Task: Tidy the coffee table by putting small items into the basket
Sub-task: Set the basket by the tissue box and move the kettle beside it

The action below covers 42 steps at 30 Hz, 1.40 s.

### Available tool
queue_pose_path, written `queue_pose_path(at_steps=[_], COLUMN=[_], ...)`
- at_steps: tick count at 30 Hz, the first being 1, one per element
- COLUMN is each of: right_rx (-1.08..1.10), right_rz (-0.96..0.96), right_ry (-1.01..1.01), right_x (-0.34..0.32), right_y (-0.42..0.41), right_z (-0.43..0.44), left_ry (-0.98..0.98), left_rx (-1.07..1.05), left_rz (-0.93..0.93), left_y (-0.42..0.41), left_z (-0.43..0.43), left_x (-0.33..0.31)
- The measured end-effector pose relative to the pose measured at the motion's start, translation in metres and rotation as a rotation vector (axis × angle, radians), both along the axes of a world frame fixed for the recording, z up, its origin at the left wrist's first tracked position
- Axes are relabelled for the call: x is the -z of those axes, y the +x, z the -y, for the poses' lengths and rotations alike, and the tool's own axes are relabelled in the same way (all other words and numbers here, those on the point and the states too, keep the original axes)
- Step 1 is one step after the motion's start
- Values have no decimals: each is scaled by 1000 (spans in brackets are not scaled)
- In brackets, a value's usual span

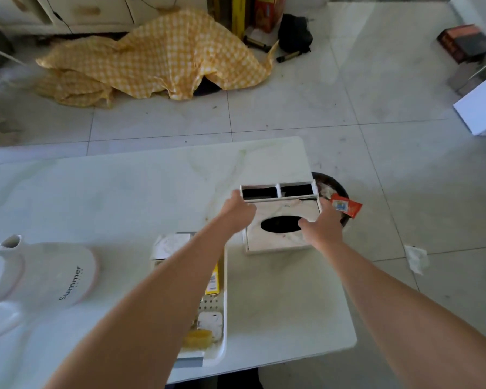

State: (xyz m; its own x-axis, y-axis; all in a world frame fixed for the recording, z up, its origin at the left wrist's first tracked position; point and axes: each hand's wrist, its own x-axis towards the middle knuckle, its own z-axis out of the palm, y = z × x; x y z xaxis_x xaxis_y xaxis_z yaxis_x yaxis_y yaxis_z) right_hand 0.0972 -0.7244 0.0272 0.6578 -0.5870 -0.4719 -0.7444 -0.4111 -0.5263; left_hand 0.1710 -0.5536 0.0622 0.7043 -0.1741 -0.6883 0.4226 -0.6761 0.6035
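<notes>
Gripping white marble-look tissue box [281, 220] w/ oval slot, both hands' fingers clamped on sides

Soft daylight, pale glare, blurred and bowed edges.

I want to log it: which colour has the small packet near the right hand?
Orange-red packet, seen in the head view.

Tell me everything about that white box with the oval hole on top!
The white marble-patterned tissue box has a dark oval slot on top and two dark open compartments along its far side. It sits at the right edge of the pale coffee table. The left hand and right hand grip its sides.
</notes>
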Motion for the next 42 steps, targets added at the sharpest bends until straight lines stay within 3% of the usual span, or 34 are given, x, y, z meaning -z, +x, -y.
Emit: queue_pose_path(at_steps=[5,11,20,27,34,38,42], right_rx=[78,192,24,-87,-144,74,11], right_rz=[-127,-3,-64,34,-30,-216,-607], right_ry=[190,261,353,414,422,269,539], right_x=[27,33,41,29,40,39,23], right_y=[5,11,76,129,129,113,75], right_z=[18,21,-38,-93,-118,-124,-133], left_ry=[-44,-94,-46,-74,-65,55,20], left_rx=[-109,-127,-194,-335,-410,-437,-327], left_rz=[-238,-305,-137,-95,-38,-223,-659], left_y=[-1,29,93,126,122,96,47], left_z=[16,14,-48,-111,-146,-167,-185], left_x=[38,50,48,52,63,61,58])
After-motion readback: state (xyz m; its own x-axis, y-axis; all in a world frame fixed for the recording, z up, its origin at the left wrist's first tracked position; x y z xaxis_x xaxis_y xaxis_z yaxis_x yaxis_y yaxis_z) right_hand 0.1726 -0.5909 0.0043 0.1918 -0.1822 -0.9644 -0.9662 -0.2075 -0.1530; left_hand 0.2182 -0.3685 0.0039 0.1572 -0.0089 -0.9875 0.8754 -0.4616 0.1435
